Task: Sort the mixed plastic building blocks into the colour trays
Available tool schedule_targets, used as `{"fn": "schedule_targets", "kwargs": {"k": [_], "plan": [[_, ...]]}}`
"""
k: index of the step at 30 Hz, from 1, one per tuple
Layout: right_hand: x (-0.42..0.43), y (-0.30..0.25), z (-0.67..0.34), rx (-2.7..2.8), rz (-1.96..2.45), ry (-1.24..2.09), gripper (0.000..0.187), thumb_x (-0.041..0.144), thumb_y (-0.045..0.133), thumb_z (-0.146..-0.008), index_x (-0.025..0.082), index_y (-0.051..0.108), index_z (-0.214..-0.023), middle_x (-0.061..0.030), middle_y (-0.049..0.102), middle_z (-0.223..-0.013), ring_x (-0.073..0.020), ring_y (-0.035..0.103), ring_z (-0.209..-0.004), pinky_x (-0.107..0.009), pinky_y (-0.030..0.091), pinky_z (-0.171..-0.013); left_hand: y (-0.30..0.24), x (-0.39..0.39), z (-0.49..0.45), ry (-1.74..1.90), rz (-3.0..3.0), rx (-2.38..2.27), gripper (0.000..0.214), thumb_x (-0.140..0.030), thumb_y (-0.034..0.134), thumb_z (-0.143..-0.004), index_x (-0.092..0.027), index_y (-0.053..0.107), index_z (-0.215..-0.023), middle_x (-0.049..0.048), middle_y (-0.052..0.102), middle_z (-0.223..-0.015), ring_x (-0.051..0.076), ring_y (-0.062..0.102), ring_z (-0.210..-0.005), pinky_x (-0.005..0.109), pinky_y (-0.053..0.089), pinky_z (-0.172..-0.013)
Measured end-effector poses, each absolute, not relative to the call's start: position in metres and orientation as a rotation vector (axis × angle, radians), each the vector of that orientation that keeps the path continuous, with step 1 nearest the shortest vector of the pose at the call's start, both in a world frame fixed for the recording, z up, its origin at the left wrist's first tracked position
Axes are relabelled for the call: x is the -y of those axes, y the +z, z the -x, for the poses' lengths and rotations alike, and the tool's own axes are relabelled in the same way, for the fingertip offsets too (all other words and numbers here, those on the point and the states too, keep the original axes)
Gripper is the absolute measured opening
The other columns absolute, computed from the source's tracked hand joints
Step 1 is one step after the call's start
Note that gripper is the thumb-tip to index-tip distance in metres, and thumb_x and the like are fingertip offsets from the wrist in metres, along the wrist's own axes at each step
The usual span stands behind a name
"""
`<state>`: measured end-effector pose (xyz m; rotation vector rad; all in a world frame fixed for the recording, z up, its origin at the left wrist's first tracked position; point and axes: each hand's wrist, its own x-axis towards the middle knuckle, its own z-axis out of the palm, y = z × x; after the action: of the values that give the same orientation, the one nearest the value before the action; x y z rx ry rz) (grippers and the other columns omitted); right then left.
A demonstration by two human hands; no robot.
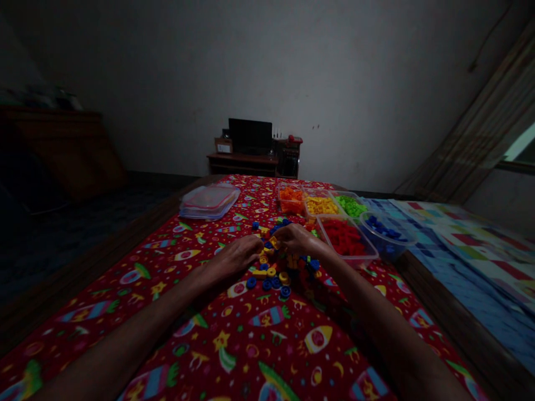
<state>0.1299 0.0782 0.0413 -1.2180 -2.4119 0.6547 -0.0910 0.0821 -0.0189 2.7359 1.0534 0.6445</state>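
My left hand (236, 257) and my right hand (296, 238) meet over a pile of small plastic bricks (276, 273), yellow, blue and orange, on a red patterned cloth (251, 340). Both hands have curled fingers pinching at a yellow brick (273, 241) between their fingertips. Blue round pieces lie just in front of the hands.
Clear tubs stand at the right: orange bricks (290, 199), yellow (321, 205), green (351, 205), red (346, 236) and a round tub of blue (387, 231). Stacked lids (209, 201) lie at the back left. A low desk with a monitor (249, 136) stands by the wall.
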Motion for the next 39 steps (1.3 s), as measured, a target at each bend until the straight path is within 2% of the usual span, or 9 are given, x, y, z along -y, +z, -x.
{"fn": "schedule_targets", "kwargs": {"k": [6, 10, 14, 18, 22, 26, 31, 35, 39], "plan": [[-0.088, 0.057, -0.164, 2.280, 1.311, 0.570, 0.016, 0.007, 0.048, -0.068, 0.011, 0.063, -0.070, 0.0004, 0.060, -0.060, -0.0078, 0.050, -0.051, -0.017, 0.034, -0.048, -0.004, -0.074, 0.086, 0.600, -2.679, -1.078, 0.010, -0.021, 0.046, -0.083, -0.019, 0.054, -0.089, 0.0042, 0.058, -0.091, 0.018, 0.055, -0.086, 0.029, 0.045, -0.078], [-0.121, 0.075, -0.198, 2.006, 1.520, 0.441, 0.021, 0.008, 0.048, -0.073, 0.007, 0.067, -0.083, -0.0070, 0.066, -0.065, -0.0116, 0.059, -0.055, -0.019, 0.043, -0.052, -0.005, -0.076, 0.086, 0.603, -2.689, -1.078, 0.010, -0.022, 0.046, -0.084, -0.019, 0.054, -0.089, 0.0040, 0.058, -0.091, 0.018, 0.054, -0.085, 0.029, 0.044, -0.077], [-0.152, 0.094, -0.217, 1.846, 1.748, 0.144, 0.033, 0.012, 0.056, -0.077, 0.004, 0.063, -0.109, -0.0174, 0.069, -0.094, -0.0204, 0.066, -0.083, -0.029, 0.050, -0.074, -0.008, -0.079, 0.089, 0.642, -2.706, -1.079, 0.013, -0.024, 0.045, -0.086, -0.018, 0.055, -0.089, 0.0051, 0.057, -0.093, 0.017, 0.054, -0.084, 0.028, 0.044, -0.074], [-0.147, 0.099, -0.216, 1.837, 1.750, -0.083, 0.036, 0.022, 0.056, -0.083, 0.007, 0.062, -0.116, -0.0193, 0.065, -0.111, -0.0248, 0.060, -0.106, -0.036, 0.043, -0.092, -0.006, -0.084, 0.090, 0.755, -2.613, -1.092, 0.016, -0.028, 0.048, -0.084, -0.018, 0.059, -0.092, 0.0053, 0.060, -0.096, 0.016, 0.057, -0.081, 0.027, 0.045, -0.073], [-0.113, 0.081, -0.185, 1.966, 1.525, 0.048, 0.029, 0.019, 0.050, -0.086, 0.011, 0.066, -0.109, -0.0145, 0.069, -0.098, -0.0190, 0.065, -0.087, -0.028, 0.046, -0.077, 0.000, -0.087, 0.084, 0.939, -2.265, -1.214, 0.027, -0.041, 0.058, -0.077, -0.017, 0.061, -0.088, 0.0050, 0.065, -0.090, 0.017, 0.060, -0.075, 0.029, 0.048, -0.069], [-0.077, 0.058, -0.136, 2.314, 1.164, 0.288, 0.026, 0.023, 0.054, -0.086, 0.013, 0.065, -0.108, -0.0091, 0.070, -0.083, -0.0139, 0.062, -0.071, -0.022, 0.040, -0.063, 0.000, -0.085, 0.080, 1.008, -1.806, -1.222, 0.047, -0.057, 0.062, -0.070, -0.016, 0.061, -0.094, 0.0050, 0.068, -0.084, 0.021, 0.063, -0.076, 0.030, 0.051, -0.065], [-0.060, 0.039, -0.104, 2.485, 1.050, 0.137, 0.025, 0.022, 0.055, -0.086, 0.016, 0.060, -0.110, -0.0057, 0.066, -0.080, -0.0118, 0.055, -0.067, -0.022, 0.031, -0.059, -0.003, -0.080, 0.075, 0.999, -1.595, -1.042, 0.059, -0.063, 0.065, -0.066, -0.018, 0.062, -0.104, 0.0054, 0.068, -0.103, 0.022, 0.063, -0.093, 0.033, 0.052, -0.080], [-0.062, 0.028, -0.104, 2.461, 1.020, 0.058, 0.017, 0.021, 0.051, -0.088, 0.016, 0.058, -0.103, -0.0042, 0.063, -0.083, -0.0108, 0.051, -0.067, -0.021, 0.030, -0.060, -0.002, -0.076, 0.067, 0.989, -1.509, -1.010, 0.065, -0.066, 0.065, -0.062, -0.016, 0.063, -0.103, 0.0069, 0.068, -0.104, 0.023, 0.064, -0.095, 0.035, 0.051, -0.084], [-0.065, 0.023, -0.108, 2.464, 0.988, 0.067, 0.013, 0.017, 0.047, -0.088, 0.014, 0.056, -0.098, -0.0033, 0.060, -0.081, -0.0095, 0.045, -0.064, -0.021, 0.029, -0.059, 0.000, -0.079, 0.067, 1.017, -1.522, -1.029, 0.058, -0.067, 0.062, -0.066, -0.017, 0.064, -0.095, 0.0052, 0.069, -0.098, 0.022, 0.064, -0.093, 0.033, 0.052, -0.081]]}}
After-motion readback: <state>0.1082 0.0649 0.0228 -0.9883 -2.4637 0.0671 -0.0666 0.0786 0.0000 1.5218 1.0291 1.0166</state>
